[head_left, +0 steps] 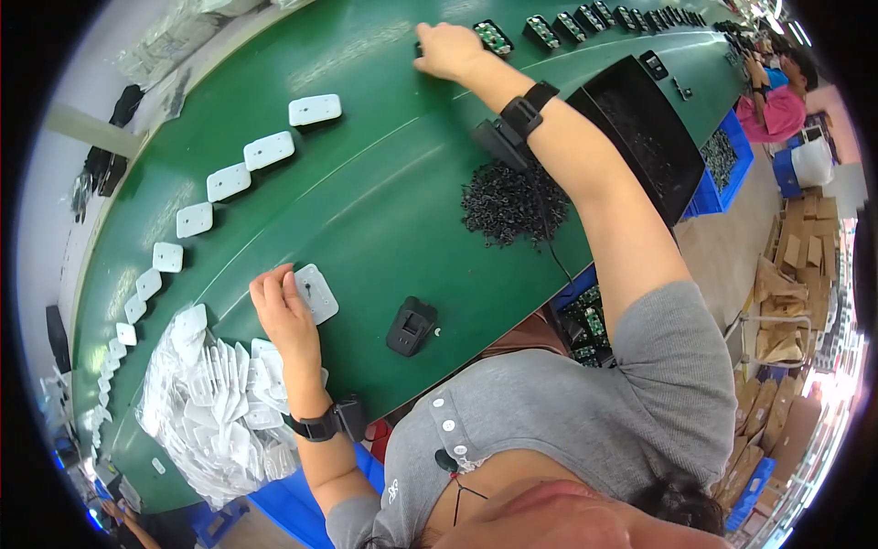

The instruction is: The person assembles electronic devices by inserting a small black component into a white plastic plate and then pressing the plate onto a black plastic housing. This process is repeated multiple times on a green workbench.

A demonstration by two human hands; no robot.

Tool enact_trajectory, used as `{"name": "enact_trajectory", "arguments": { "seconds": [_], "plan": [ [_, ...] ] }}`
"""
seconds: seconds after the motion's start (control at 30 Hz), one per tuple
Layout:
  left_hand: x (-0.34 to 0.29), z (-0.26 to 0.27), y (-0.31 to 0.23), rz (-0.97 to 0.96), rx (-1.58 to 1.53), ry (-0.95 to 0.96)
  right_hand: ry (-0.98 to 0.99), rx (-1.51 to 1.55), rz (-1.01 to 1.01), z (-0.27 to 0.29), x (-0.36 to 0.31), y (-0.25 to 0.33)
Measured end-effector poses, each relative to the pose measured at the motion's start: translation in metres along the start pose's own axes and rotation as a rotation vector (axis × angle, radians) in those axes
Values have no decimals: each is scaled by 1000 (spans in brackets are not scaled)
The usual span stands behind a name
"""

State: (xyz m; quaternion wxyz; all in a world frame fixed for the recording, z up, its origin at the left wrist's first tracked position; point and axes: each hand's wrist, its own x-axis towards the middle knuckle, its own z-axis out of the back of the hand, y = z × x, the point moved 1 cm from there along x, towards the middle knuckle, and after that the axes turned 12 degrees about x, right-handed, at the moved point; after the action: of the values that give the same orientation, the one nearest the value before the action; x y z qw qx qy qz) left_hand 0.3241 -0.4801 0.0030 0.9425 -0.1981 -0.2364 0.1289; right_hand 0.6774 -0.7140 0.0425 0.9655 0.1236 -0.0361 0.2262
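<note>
My left hand (285, 306) is closed at the left edge of a white plastic cover (317, 295) with rounded corners, which lies on the green table (384, 210). My right hand (448, 51) reaches to the far side, its fingers curled over a dark housing (420, 48) that they mostly hide. Just right of it sits a black housing with a green circuit board (494, 37) inside. A single black housing (412, 326) lies near the table's front edge, beside a tiny pale piece (437, 331). Both wrists wear black bands with small boxes.
White covers (269, 149) form a curved row along the left. A clear bag of white covers (215, 403) bulges at the near left. Small black parts (512, 206) are heaped under my right forearm, beside a black bin (640, 137). A person in pink (776, 112) works at far right.
</note>
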Motion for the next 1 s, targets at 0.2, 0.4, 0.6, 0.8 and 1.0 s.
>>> {"name": "enact_trajectory", "arguments": {
  "seconds": [0.2,0.4,0.6,0.8,1.0],
  "plan": [
    [-10,22,-24,2,331,205,181,1041,229,2,-100,63],
    [-27,22,-23,-131,286,152,34,676,576,5,-184,84],
    [-13,6,-27,-332,74,106,52,504,562,13,-201,68],
    [-18,8,-26,-277,-70,84,97,641,648,9,-202,106],
    [-23,20,-19,-235,-138,144,151,671,786,-5,-198,151]
  ]
}}
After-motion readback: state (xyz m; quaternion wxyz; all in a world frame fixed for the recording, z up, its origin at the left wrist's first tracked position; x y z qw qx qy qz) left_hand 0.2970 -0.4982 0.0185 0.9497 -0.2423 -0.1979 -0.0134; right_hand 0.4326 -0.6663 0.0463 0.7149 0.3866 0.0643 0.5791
